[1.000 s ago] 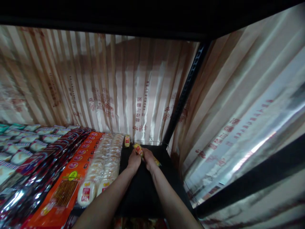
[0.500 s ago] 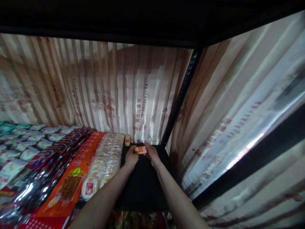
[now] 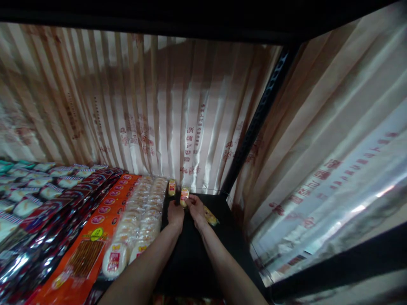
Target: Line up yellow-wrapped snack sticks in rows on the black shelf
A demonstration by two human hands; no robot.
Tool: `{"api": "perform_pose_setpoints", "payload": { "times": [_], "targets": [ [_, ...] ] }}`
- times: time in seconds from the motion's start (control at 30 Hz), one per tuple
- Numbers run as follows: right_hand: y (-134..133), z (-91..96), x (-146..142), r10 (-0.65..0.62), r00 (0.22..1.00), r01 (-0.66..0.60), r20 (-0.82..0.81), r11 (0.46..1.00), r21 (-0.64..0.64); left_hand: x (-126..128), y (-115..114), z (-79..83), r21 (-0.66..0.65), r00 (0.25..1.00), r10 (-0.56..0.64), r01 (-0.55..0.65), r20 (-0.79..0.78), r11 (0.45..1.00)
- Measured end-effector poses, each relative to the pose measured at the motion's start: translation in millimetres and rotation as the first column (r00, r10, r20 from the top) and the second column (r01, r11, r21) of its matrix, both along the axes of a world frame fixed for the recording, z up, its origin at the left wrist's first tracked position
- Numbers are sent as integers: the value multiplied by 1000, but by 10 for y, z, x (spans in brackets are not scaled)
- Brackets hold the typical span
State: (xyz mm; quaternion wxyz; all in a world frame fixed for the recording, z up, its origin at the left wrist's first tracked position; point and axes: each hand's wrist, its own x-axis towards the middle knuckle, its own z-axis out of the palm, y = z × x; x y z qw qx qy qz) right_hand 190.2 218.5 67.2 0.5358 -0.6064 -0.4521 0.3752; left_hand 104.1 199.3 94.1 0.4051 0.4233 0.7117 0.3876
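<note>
A small yellow snack pack (image 3: 184, 195) with a red and white label stands tilted upright near the back of the black shelf. The fingers of my right hand (image 3: 196, 208) pinch its right side. My left hand (image 3: 176, 215) is closed at its lower left, fingers curled against the pack and partly hidden. To the left, a matching yellow pack (image 3: 172, 187) stands at the back edge. Another yellow pack (image 3: 210, 216) lies on the shelf just right of my right hand, partly covered by it.
Left of my arms run rows of clear-wrapped white pastries (image 3: 126, 228), orange snack bags (image 3: 95, 228), dark shiny packs (image 3: 57, 224) and white packets (image 3: 28, 190). A pleated printed curtain (image 3: 152, 106) hangs behind. A black metal post (image 3: 260, 118) rises at the back right corner, with a dark board (image 3: 159, 19) overhead.
The held snack pack has turned from lying sideways between my hands to upright, close to the back edge. The yellow pack beside my right hand now shows. The view has shifted slightly.
</note>
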Motion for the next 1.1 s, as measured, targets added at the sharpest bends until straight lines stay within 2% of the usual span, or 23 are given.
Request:
{"api": "perform_pose_setpoints", "payload": {
  "times": [0.1, 0.17, 0.27, 0.37, 0.47, 0.6, 0.83, 1.1],
  "targets": [
    [188, 17, 42, -46, 967, 48, 249, 999, -1, -29, 118, 34, 33, 997, -8, 10, -78, 999],
    [299, 27, 30, -56, 937, 59, 344, 998, 2, -22, 195, 69, 45, 993, -26, 31, -115, 999],
    [423, 19, -40, -67, 912, 75, 406, 997, -4, 13, 288, 107, 48, 971, -68, 81, -231, 996],
    [499, -6, -114, -65, 881, 91, 468, 995, -33, 43, 354, 110, 57, 913, -108, 141, -395, 988],
    [547, -24, -149, -71, 860, 104, 505, 994, -38, 39, 410, 75, 72, 866, -130, 187, -482, 980],
    [589, -45, -154, -66, 863, 83, 501, 996, -12, 4, 498, -3, 55, 855, -176, 232, -488, 971],
    [620, -161, -207, -82, 900, 90, 429, 996, 2, -33, 621, -147, 123, 914, -168, 228, -370, 966],
    [594, -207, -242, -62, 872, 82, 486, 996, -20, -45, 622, -187, 110, 891, -197, 262, -410, 959]
  ]
}}
